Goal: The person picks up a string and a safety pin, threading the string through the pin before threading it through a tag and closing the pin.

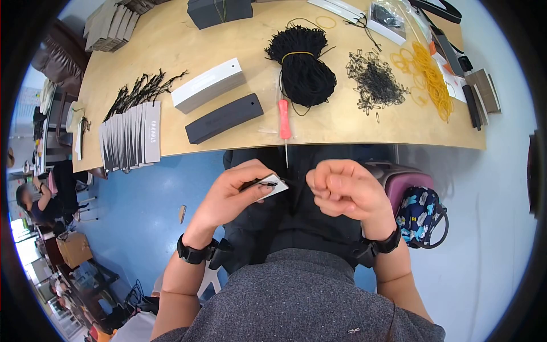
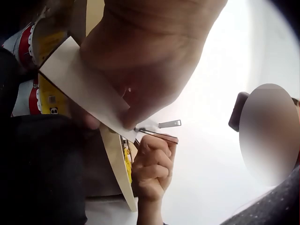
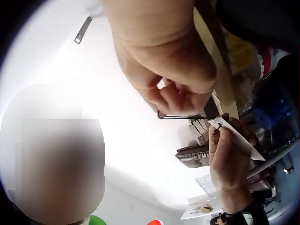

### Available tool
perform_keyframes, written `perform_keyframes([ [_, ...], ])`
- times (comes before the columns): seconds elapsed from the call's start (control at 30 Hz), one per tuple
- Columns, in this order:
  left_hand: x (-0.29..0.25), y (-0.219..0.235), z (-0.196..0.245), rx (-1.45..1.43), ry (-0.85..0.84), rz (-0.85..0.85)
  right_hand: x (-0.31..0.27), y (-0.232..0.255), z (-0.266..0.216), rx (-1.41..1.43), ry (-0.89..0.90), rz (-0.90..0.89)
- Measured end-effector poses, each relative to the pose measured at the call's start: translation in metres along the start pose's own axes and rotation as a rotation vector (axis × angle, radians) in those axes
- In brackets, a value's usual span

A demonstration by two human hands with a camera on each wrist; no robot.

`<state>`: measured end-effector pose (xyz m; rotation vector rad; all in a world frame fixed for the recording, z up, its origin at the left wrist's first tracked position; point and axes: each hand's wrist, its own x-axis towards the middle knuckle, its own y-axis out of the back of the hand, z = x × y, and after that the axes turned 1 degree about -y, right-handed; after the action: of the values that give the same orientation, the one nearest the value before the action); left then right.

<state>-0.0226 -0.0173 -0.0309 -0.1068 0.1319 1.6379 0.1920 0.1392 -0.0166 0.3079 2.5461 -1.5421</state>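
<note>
My left hand (image 1: 236, 194) grips a white hang tag (image 2: 77, 77) near one end, with the thumb flat on its face. A black cord (image 3: 182, 117) comes out of that end of the tag. In the right wrist view the cord runs as a taut loop to my right hand (image 1: 350, 188), which has its fingers curled and the loop hooked around a finger. The left wrist view shows the same loop stretched across the fingertips of the right hand (image 2: 154, 164). Both hands are over the lap, in front of the table edge.
On the table (image 1: 228, 131) lie a bundle of black cords (image 1: 307, 74), a red-handled awl (image 1: 284, 119), black safety pins (image 1: 376, 80) and yellow rubber bands (image 1: 430, 80). Stacks of white tags (image 1: 208, 88) and black tags (image 1: 225, 118) stand beside fanned, strung tags (image 1: 131, 134).
</note>
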Motion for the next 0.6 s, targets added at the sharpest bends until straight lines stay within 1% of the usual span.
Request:
perform_keyframes([
  [0.03,-0.001,0.000,0.000,-0.151,-0.005,0.007,-0.003,0.001,-0.001,-0.073,-0.024,-0.049],
  [0.07,-0.001,-0.001,0.002,-0.151,-0.005,0.005,-0.004,0.004,-0.004,-0.215,-0.106,-0.093],
  [0.1,-0.001,-0.002,0.007,-0.244,0.025,0.039,-0.004,0.004,-0.004,-0.216,-0.105,-0.093],
  [0.13,-0.001,-0.002,0.012,-0.336,0.054,0.074,-0.004,0.004,-0.004,-0.363,-0.181,-0.080],
  [0.17,-0.001,-0.002,0.014,-0.336,0.053,0.076,-0.004,0.004,-0.003,-0.509,-0.258,-0.067],
  [0.2,0.000,-0.002,0.016,-0.272,0.023,0.100,-0.003,0.005,-0.002,-0.550,-0.258,-0.117],
  [0.23,0.001,-0.002,0.018,-0.210,-0.006,0.124,-0.003,0.003,-0.003,-0.550,-0.258,-0.118],
  [0.27,0.000,-0.003,0.019,-0.210,-0.005,0.124,-0.003,-0.002,-0.004,-0.542,-0.270,-0.100],
  [0.33,0.001,-0.005,0.024,0.059,-0.042,0.168,-0.001,-0.005,-0.001,-0.532,-0.280,-0.081],
  [0.37,0.001,-0.008,0.026,0.060,-0.042,0.165,0.002,-0.001,0.002,-0.394,-0.249,-0.020],
  [0.4,0.001,-0.014,0.029,0.220,-0.122,0.235,0.004,0.001,0.006,-0.256,-0.218,0.042],
  [0.43,0.002,-0.019,0.031,0.380,-0.202,0.306,0.008,0.001,0.010,-0.256,-0.215,0.044],
  [0.47,0.002,-0.023,0.031,0.381,-0.204,0.304,0.013,0.000,0.014,-0.171,-0.234,0.136],
  [0.5,0.002,-0.027,0.031,0.443,-0.242,0.346,0.017,0.000,0.018,-0.085,-0.253,0.227],
  [0.53,0.003,-0.030,0.030,0.504,-0.280,0.387,0.019,0.001,0.022,-0.053,-0.262,0.214],
  [0.57,0.003,-0.031,0.028,0.504,-0.280,0.387,0.021,-0.002,0.024,-0.053,-0.262,0.215],
  [0.6,0.004,-0.032,0.024,0.559,-0.323,0.408,0.024,-0.007,0.027,-0.016,-0.210,0.247],
])
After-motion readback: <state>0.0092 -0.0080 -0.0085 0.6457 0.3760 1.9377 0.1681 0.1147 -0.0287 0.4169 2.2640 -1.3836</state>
